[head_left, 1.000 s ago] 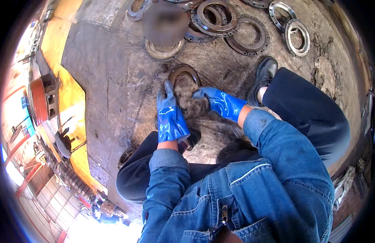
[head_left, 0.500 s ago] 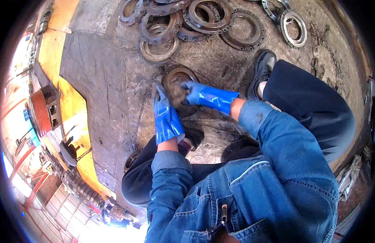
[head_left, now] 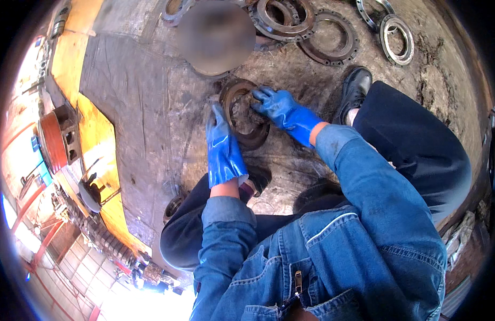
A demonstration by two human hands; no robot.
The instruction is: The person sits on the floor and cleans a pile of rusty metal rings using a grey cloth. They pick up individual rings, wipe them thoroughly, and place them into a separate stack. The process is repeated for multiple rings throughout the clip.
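Observation:
A rusty brown metal ring (head_left: 254, 140) is in front of me, seen at a slant, between my two gloved hands. My left hand (head_left: 220, 142), in a long blue rubber glove, holds its left side with the fingers fairly straight along the rim. On the upper right side, my right hand (head_left: 282, 109), in a matching glove, has its fingers bent over the rim. That hand covers part of the ring's right edge. Dark floor shows through the ring's opening.
Beyond the ring lie more metal rings, among them a dark notched ring (head_left: 333, 61) and a paler ring (head_left: 397, 40). A blurred round patch hides part of that pile. A yellow board (head_left: 100, 144) and machine parts run along the left. My black shoe (head_left: 357, 88) is at the right.
My right hand has moved from the ring's middle to its upper right rim. The ring has shifted slightly right and looks narrower, and its opening shows more clearly. My left hand stays at its side.

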